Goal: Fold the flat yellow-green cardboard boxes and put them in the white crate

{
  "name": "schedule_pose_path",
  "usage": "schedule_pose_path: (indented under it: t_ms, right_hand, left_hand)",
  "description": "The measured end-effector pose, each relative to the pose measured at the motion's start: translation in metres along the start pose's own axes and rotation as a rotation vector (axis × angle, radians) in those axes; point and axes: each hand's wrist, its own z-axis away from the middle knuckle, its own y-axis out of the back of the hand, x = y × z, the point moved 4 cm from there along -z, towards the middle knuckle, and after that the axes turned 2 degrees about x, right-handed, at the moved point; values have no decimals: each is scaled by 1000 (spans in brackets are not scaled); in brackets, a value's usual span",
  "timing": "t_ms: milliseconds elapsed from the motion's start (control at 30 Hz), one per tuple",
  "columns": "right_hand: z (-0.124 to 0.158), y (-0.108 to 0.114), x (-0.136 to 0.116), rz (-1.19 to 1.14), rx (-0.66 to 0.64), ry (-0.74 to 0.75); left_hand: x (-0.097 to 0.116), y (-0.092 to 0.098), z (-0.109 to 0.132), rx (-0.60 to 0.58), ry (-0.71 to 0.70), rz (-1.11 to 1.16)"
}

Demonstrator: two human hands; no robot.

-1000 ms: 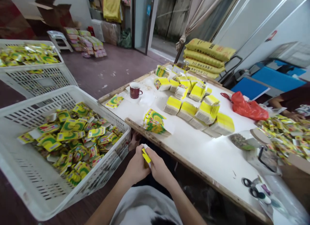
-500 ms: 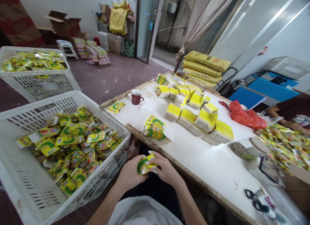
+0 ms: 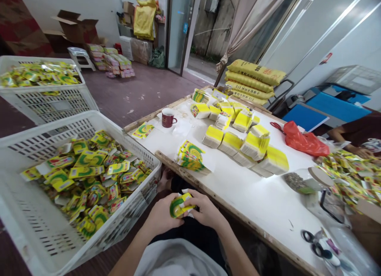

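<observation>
Over my lap, a small yellow-and-green printed card packet (image 3: 177, 207) is held between both hands. My left hand (image 3: 163, 213) grips its left side, fingers wrapped around it. My right hand (image 3: 203, 207) pinches its right side, with a thumb on the printed face. Exactly what lies under the fingers is hidden. To my left stands a white plastic crate (image 3: 110, 228) holding a loose heap of similar packets (image 3: 89, 165). Just beyond my hands, a fanned stack of printed cards (image 3: 192, 156) lies near the table's edge.
The white table (image 3: 238, 204) has a wooden edge and carries bundled yellow cards (image 3: 230, 143), a dark red mug (image 3: 168, 118), a red plastic bag (image 3: 303, 139) and a jar (image 3: 306, 181). A second full crate (image 3: 56, 105) stands behind left. Another person's arm (image 3: 342, 137) is at far right.
Both hands stay together on the packet, which has tilted and shifted slightly to the right. My right fingers have moved a little across its face. The view has shifted slightly.
</observation>
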Motion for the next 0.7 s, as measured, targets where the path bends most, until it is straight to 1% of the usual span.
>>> schedule_pose_path:
  t_ms: [100,200,267,333,433,533,600,700]
  right_hand:
    - [0,4,-3,0,1,-30]
    - [3,-3,-1,30,51,-36]
    - [6,-7,-1,41,57,-20]
    - [7,-7,-2,48,26,-7]
    - [7,-2,-6,63,-67,-7]
    - [10,1,-6,17,-117,18]
    - [13,0,-4,-38,-102,46]
    - [13,-3,2,-81,-9,48]
  left_hand:
    - [1,-3,1,-2,2,-16]
    - [4,3,-1,21,6,-40]
    - [7,8,-3,9,-11,-61]
    - [10,11,-3,-42,-33,-89]
    - [13,10,-3,-126,-53,-142]
    - [14,9,-1,-150,-54,-179]
    - [13,8,1,-155,-48,-176]
    - [13,8,0,-125,-43,-143]
